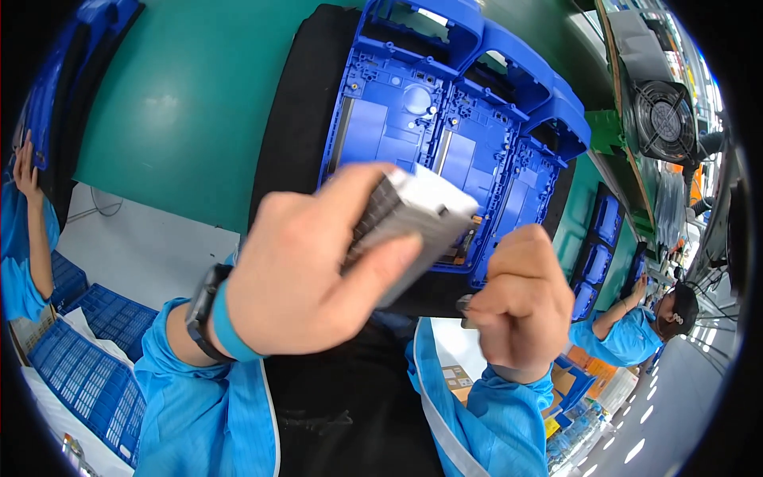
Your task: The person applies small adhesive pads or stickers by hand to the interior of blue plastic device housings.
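Observation:
My left hand (306, 254), with a teal band and a dark watch at its wrist, is closed around a blurred grey block with a white end (433, 199). It holds the block tilted above the near edge of several blue plastic housings (381, 127), which lie side by side. A dark textured side of the block shows under my fingers. To the right, my right hand (520, 298) is closed with its fingers curled. A small dark, shiny bit (466, 304) shows at its fingertips, too small to name.
Under the housings is a black mat (290, 119) on a green tabletop (183, 103). Blue crates (87, 374) stand at lower left. A co-worker's hand (28, 171) rests by blue parts at far left. Another person (636, 326) works at right, below a black fan (664, 121).

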